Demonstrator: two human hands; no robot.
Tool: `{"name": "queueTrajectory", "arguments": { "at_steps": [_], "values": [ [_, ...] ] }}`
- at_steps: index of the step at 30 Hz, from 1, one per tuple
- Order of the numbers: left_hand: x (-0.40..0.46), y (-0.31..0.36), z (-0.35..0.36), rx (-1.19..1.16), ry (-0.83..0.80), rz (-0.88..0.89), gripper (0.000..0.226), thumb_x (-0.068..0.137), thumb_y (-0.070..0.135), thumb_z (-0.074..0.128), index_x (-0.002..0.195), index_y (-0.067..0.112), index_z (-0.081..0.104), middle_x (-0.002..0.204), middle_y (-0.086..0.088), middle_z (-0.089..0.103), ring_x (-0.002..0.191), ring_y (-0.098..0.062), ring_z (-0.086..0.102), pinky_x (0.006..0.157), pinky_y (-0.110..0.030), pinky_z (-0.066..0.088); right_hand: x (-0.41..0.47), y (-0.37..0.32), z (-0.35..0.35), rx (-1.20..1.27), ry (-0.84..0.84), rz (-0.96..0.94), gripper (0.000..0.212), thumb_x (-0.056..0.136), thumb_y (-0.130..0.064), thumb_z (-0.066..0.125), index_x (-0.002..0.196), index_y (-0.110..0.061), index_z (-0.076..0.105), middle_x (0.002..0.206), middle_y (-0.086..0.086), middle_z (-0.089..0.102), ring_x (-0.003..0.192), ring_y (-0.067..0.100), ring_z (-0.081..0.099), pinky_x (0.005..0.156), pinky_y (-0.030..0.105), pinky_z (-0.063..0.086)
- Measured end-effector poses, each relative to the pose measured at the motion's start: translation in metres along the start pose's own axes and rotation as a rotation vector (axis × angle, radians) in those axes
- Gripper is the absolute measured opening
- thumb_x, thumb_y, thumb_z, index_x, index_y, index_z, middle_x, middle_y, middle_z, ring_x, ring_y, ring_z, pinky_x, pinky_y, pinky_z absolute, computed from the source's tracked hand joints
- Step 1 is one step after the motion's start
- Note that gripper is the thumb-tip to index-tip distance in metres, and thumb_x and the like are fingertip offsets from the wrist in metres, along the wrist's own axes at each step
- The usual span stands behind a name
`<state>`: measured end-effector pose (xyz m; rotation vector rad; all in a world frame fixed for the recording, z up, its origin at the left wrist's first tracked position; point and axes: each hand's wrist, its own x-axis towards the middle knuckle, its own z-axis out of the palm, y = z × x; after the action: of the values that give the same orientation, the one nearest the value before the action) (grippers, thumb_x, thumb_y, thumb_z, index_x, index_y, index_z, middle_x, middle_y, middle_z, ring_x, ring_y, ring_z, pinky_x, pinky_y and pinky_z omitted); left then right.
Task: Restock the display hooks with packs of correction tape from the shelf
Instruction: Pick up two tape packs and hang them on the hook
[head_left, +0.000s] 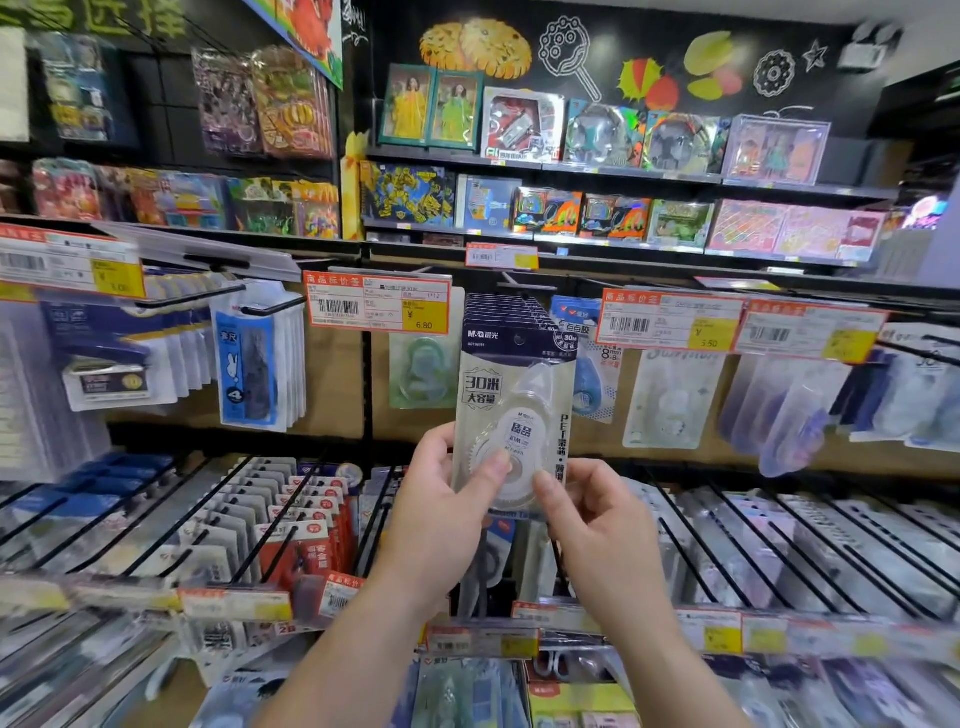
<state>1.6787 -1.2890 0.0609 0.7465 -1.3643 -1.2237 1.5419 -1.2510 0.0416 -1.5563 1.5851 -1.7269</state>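
Head view: tan pegboard display wall crossed by black wire display hooks, boxed toys on the upper black shelves. Row of red-and-yellow price tags fronts the hooks. Centre: stack of navy-and-grey carded correction tape packs with clear blisters hangs on one hook, probably seven or eight deep, blur hides the count. Front correction tape pack is upright, top at the hook, bottom held by both hands. Left hand grips its lower left edge, thumb pressed on the blister. Right hand pinches the lower right corner, fingers curled. Lower hooks hold more blurred carded packs.
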Motion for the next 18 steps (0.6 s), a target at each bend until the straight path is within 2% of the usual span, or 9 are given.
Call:
{"name": "queueTrajectory", "arguments": {
  "at_steps": [3,6,10,15,18],
  "values": [
    [-0.001,-0.003,-0.001,-0.002,0.002,-0.002,0.024,0.094,0.020,0.063,0.114,0.031,0.055,0.101,0.009,0.076,0.093,-0.010,0.073,0.077,-0.029,0.059,0.001,0.003,0.001,-0.002,-0.004,0.006,0.012,0.090,-0.038,0.065,0.085,-0.027,0.065,0.076,0.012,0.064,0.063,0.019,0.054,0.058,0.031,0.045],
    [-0.001,-0.004,-0.002,0.002,0.001,-0.001,0.024,0.095,0.020,0.063,0.116,0.030,0.055,0.102,0.008,0.075,0.093,-0.010,0.073,0.077,-0.030,0.059,0.001,0.004,0.002,-0.012,-0.006,0.007,0.011,0.090,-0.039,0.065,0.086,-0.028,0.065,0.076,0.010,0.065,0.068,0.026,0.058,0.059,0.034,0.047],
    [0.001,-0.003,-0.001,-0.011,0.001,0.005,0.025,0.095,0.020,0.063,0.118,0.027,0.055,0.104,0.006,0.075,0.095,-0.011,0.073,0.079,-0.031,0.060,0.004,0.003,0.001,-0.014,-0.015,0.003,0.012,0.090,-0.039,0.064,0.086,-0.028,0.065,0.075,0.011,0.064,0.060,0.015,0.053,0.056,0.029,0.045],
    [0.004,-0.007,-0.001,0.020,-0.001,0.004,0.026,0.094,0.023,0.064,0.118,0.030,0.055,0.105,0.008,0.075,0.097,-0.010,0.072,0.082,-0.033,0.059,0.006,0.007,0.002,-0.019,-0.014,0.021,0.010,0.090,-0.039,0.064,0.088,-0.030,0.065,0.077,0.008,0.067,0.063,0.020,0.056,0.057,0.030,0.046],
    [0.009,-0.016,-0.005,0.156,0.038,0.060,0.025,0.092,0.030,0.067,0.115,0.037,0.059,0.109,0.011,0.072,0.100,-0.002,0.069,0.087,-0.029,0.057,0.010,0.009,0.001,-0.077,-0.010,0.008,0.007,0.091,-0.041,0.063,0.088,-0.034,0.062,0.074,0.005,0.067,0.066,0.021,0.059,0.057,0.028,0.045]
  ]
}}
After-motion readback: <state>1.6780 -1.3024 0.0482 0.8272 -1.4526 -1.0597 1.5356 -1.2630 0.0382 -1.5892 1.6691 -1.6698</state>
